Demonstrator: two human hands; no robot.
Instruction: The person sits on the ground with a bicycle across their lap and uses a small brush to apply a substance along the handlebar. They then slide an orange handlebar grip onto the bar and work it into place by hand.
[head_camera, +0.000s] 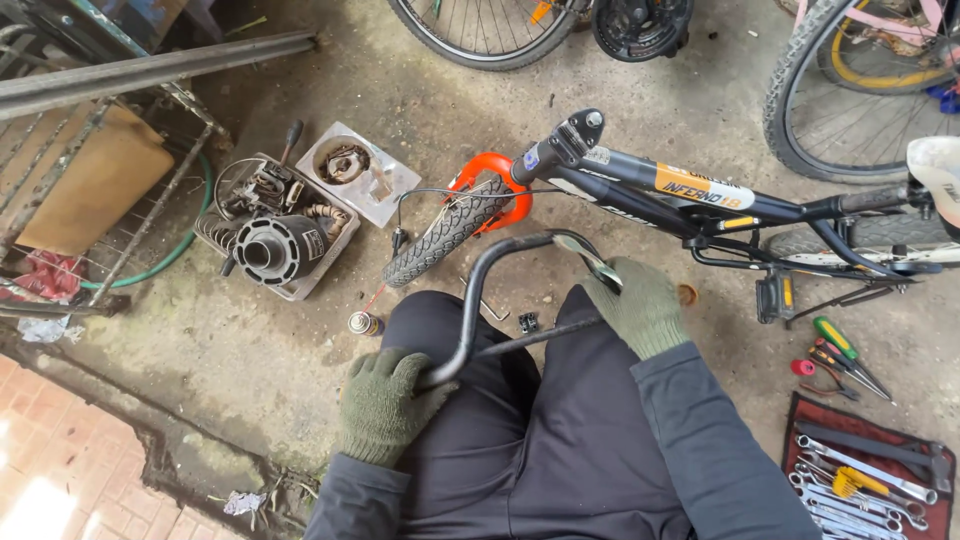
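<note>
Handlebar (480, 300): left hand (385, 405) clamping one end, right hand (635, 305) pinching spanner (590, 262); spanner is risking slipping off onto concrete floor (250, 340).

The left hand (385, 403), in a green knit glove, closes its grip on one end of a black curved handlebar (478, 300) lying across the person's lap. The gloved right hand (640, 305) holds a wrench (588, 258) against the bar's bend. A small black bicycle frame (660, 190) lies on the concrete floor (250, 350) just ahead, beside an orange-forked front wheel (450, 232)
</note>
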